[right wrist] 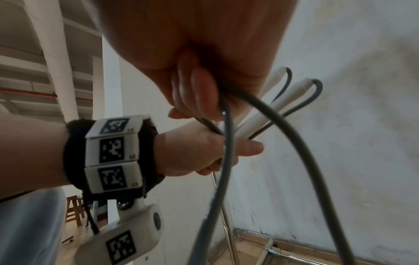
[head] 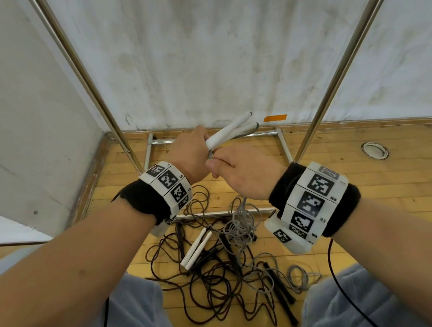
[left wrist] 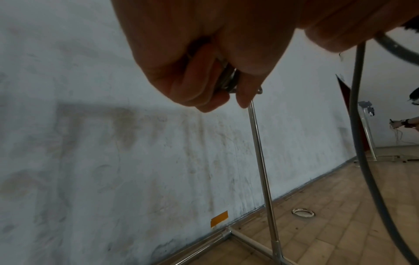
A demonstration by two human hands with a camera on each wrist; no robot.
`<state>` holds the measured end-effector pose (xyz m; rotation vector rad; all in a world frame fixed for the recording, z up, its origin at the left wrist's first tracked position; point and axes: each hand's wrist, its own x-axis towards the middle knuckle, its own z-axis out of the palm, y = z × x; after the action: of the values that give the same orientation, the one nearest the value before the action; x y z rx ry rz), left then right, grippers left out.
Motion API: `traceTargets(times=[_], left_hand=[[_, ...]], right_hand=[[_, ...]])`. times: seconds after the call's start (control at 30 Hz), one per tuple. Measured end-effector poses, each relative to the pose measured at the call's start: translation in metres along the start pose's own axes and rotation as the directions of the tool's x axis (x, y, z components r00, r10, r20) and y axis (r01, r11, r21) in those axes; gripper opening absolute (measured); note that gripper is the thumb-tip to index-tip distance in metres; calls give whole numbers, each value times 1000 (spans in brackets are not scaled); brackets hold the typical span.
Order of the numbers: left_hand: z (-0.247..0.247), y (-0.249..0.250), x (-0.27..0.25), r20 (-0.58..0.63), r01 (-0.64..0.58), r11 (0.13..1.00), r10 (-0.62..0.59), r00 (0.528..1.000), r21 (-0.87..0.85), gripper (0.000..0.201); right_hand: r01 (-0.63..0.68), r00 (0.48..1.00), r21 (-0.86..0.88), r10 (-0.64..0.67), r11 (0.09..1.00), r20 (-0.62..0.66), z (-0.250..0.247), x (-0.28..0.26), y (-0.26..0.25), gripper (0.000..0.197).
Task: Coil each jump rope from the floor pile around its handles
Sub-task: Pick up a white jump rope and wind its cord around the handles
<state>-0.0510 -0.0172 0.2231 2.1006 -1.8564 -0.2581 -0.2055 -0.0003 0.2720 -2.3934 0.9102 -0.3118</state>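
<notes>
My left hand (head: 193, 149) grips two white handles (head: 230, 133) of a grey jump rope, held together and pointing up to the right. In the right wrist view the white handles (right wrist: 267, 114) stick out past the left hand (right wrist: 204, 152), a grey cord looping from each tip. Right beside it my right hand (head: 234, 171) pinches the grey rope (right wrist: 226, 147), which hangs down in a tangle (head: 242, 219) to the floor pile (head: 217, 268). In the left wrist view the left hand (left wrist: 204, 77) is curled, with grey rope (left wrist: 358, 107) hanging at the right.
The pile holds dark ropes with black handles (head: 281, 289) and another white handle pair (head: 196, 248). A metal rack's uprights (head: 337, 77) and floor bars (head: 222, 215) frame the spot. Behind are a white wall with orange tape (head: 275, 118) and a round floor fitting (head: 375, 150).
</notes>
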Motion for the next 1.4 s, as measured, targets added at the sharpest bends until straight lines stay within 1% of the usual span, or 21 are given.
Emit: traceTargets(times=[0.07,0.13,0.2,0.27,0.3,0.37,0.47,0.57,0.63,0.7,0.73,0.8,0.93,1.0,1.07,1.13,1.2,1.27,1.3,1.33,1.4], left_hand=[[2,-1,1,32,18,999,-19,999,43,26],[5,-2,2,46,30,998,-33,998,56,24],[6,-5,3,35,52,997,-53,998,49,24],[1,-11,8,-8,91,996,-91,996,23,23],[-2,-14,12,-35,117,993,-117,993,7,23],[-9,-21,17,-73,157,988,-156,985,-4,24],[-8,-22,12,-56,137,988,-133,990,69,25],[8,-13,-1,36,45,989,-51,998,138,23],[14,-5,-6,100,-16,984,-1,995,175,27],[16,1,-9,133,-67,975,39,990,213,36],[17,3,-11,146,-80,973,49,988,218,34],[17,6,-13,173,-95,972,58,983,217,24],[15,10,-19,204,-137,972,98,974,189,9],[11,11,-20,209,-194,969,161,965,150,8],[6,12,-21,215,-242,967,221,951,78,16],[-1,15,-23,211,-287,958,280,937,2,29],[-6,17,-25,173,-303,948,316,933,-96,28],[-13,20,-27,145,-266,934,305,941,-239,13],[-15,21,-28,134,-232,921,285,949,-312,14],[-18,23,-29,118,-200,902,262,958,-382,21],[-24,24,-30,88,-137,857,207,975,-497,26]], right_hand=[[24,1000,-55,-25,998,-14,-2,-1,1,40],[3,1000,-43,-4,999,-30,-5,-2,6,43],[-60,998,91,60,994,0,-11,-4,14,45],[-146,989,270,132,952,68,-17,-7,21,44],[-175,984,324,156,930,85,-19,-8,24,43],[-186,982,345,169,920,80,-20,-8,25,40],[-117,993,313,114,943,27,-17,-5,21,35],[-12,996,212,30,977,-83,-13,-2,16,32],[30,988,122,-11,992,-152,-12,0,15,30],[48,979,51,-37,998,-201,-12,1,17,28],[57,975,13,-53,998,-218,-13,2,19,26],[59,972,-61,-71,996,-225,-18,4,25,24],[-14,972,-194,-32,981,-235,-32,9,47,36],[-77,962,-207,18,975,-271,-39,11,58,42],[-147,949,-141,100,979,-298,-45,13,66,47],[-208,938,8,201,978,-283,-49,14,72,52],[-238,939,184,274,954,-209,-52,14,75,53],[-256,943,283,303,924,-138,-52,13,77,47],[-269,943,283,311,920,-114,-51,13,79,42],[-281,943,256,315,925,-105,-49,14,79,36],[-276,943,244,311,930,-117,-41,16,73,36]])
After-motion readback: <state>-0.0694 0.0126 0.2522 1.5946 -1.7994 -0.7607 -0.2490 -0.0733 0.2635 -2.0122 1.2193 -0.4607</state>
